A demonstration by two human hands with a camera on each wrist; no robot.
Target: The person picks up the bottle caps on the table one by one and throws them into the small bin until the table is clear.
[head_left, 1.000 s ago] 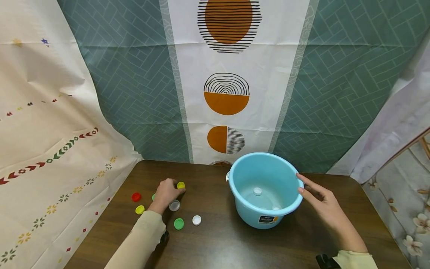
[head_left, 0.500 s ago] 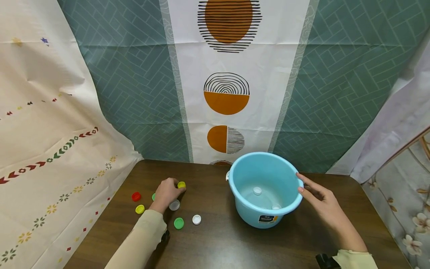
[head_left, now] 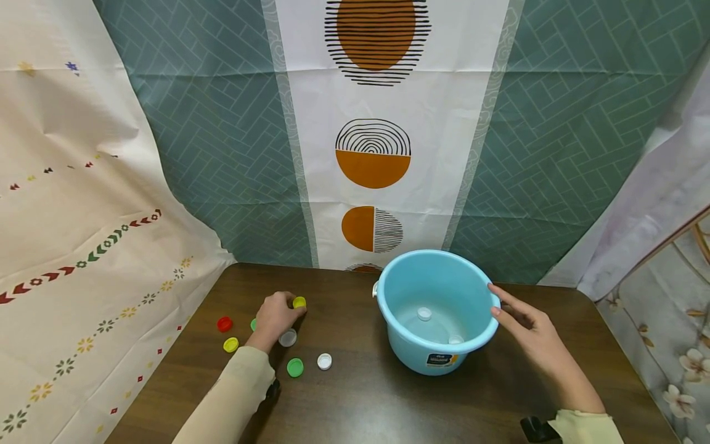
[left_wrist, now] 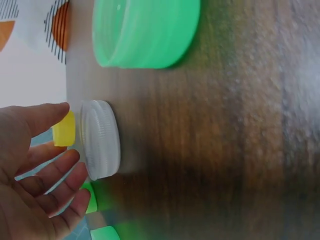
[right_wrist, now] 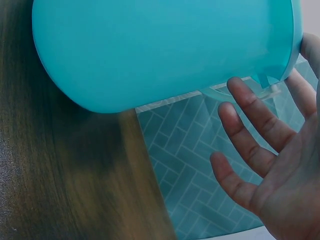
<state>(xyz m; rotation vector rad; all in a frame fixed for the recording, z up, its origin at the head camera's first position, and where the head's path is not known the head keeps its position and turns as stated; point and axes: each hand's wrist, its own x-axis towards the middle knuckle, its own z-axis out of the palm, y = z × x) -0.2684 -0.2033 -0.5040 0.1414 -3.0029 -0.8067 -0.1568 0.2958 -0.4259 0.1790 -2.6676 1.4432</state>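
Note:
My left hand (head_left: 274, 319) pinches a small yellow bottle cap (head_left: 299, 302) between thumb and index finger, low over the dark wooden table. In the left wrist view the other fingers curve loosely beside a clear ridged cap (left_wrist: 102, 140). My right hand (head_left: 529, 333) holds the rim of a light blue bucket (head_left: 410, 351), with thumb and index finger on its right side. The right wrist view shows its remaining fingers apart from the bucket wall. Inside the bucket lie a white cap (head_left: 424, 314) and another pale cap (head_left: 456, 340).
Around my left forearm lie a red cap (head_left: 224, 324), a second yellow cap (head_left: 230, 345), a partly hidden green cap (head_left: 253, 324), another green cap (head_left: 295, 368) and a white cap (head_left: 324, 361). A patterned curtain (head_left: 371, 228) hangs behind the table (head_left: 355, 394).
The left hand and the yellow cap have shifted very slightly. The right hand stays on the bucket rim, and the bucket keeps its place.

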